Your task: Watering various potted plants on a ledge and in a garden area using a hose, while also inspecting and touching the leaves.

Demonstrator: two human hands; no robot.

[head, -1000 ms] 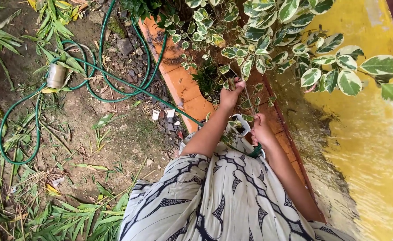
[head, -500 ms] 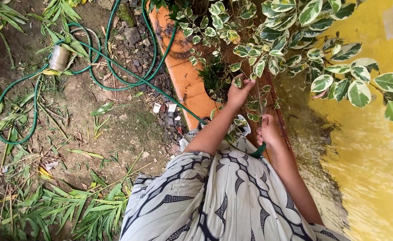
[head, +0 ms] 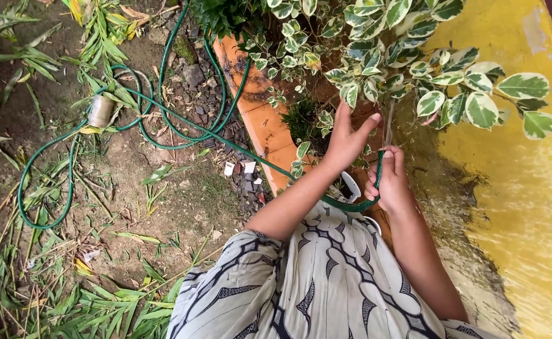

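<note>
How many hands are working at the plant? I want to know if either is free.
2. The left hand reaches open into the variegated leaves. The right hand grips the green hose beside it. Neither is free.

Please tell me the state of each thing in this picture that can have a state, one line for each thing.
Green hose: coiled loosely on the soil, its end held up at the plant.
Right hand: closed around the hose end.
Left hand: fingers spread, reaching into the variegated plant.
Water: a thin stream seems to leave the hose end.
Cylinder on the hose: lying on the ground.
</note>
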